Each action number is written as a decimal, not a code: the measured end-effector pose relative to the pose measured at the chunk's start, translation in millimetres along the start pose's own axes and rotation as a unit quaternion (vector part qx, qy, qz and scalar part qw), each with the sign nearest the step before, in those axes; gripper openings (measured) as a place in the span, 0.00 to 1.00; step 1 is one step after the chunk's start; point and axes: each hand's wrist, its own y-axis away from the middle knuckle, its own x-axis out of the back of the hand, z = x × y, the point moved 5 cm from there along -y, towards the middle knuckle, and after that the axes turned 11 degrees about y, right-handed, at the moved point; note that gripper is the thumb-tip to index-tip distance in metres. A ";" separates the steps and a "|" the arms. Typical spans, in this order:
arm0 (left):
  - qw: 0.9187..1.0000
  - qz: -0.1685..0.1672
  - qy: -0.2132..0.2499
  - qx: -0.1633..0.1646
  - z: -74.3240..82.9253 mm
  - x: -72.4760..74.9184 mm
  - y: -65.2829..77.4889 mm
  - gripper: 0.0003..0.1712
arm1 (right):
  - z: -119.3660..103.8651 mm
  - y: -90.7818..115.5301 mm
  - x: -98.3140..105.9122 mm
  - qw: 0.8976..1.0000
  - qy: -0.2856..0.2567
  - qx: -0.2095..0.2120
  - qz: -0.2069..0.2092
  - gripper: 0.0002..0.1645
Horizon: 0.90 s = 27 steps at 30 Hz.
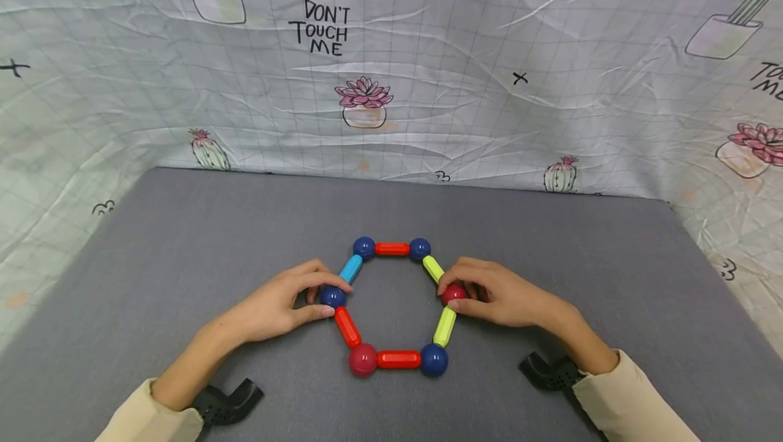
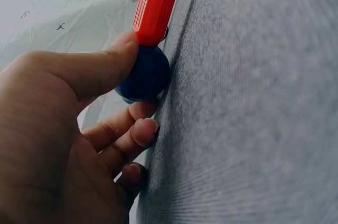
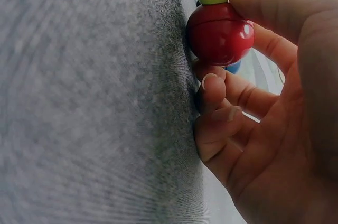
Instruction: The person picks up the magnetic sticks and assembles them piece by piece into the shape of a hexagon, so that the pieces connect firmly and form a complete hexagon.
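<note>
A six-sided ring of coloured rods and balls lies flat on the grey table. My left hand (image 1: 286,301) pinches the blue ball (image 1: 333,296) at the ring's left corner, between a light blue rod (image 1: 351,269) and a red rod (image 1: 347,328). At the right corner my right hand (image 1: 498,292) holds a red ball (image 1: 453,294) between thumb and fingers. Yellow-green rods (image 1: 444,326) meet that ball from both sides. In the right wrist view, the red ball (image 3: 221,34) touches the table surface. The left wrist view shows my thumb against the blue ball (image 2: 145,76).
Two blue balls with a red rod (image 1: 392,249) between them form the far side. Nearest me, another red rod (image 1: 399,360) joins a red ball (image 1: 363,360) to a blue ball (image 1: 434,360). A patterned cloth (image 1: 428,88) hangs behind the grey table (image 1: 245,224).
</note>
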 end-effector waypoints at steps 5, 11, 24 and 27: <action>1.000 0.008 -0.002 -0.011 -0.1 -0.1 -0.4 0.17 | 0.7 -0.6 1.5 1.000 0.007 -0.011 0.002 0.08; 1.000 0.014 -0.002 -0.017 -2.3 -0.3 0.0 0.17 | 0.2 -0.4 2.2 1.000 0.012 -0.020 0.005 0.07; 0.998 0.043 0.042 -0.025 -5.8 1.9 -0.8 0.23 | -0.5 -1.5 2.8 1.000 -0.007 -0.013 0.010 0.07; 0.998 0.048 0.038 -0.017 -5.8 3.3 -1.0 0.24 | -0.2 -1.9 2.4 1.000 -0.013 -0.013 0.010 0.07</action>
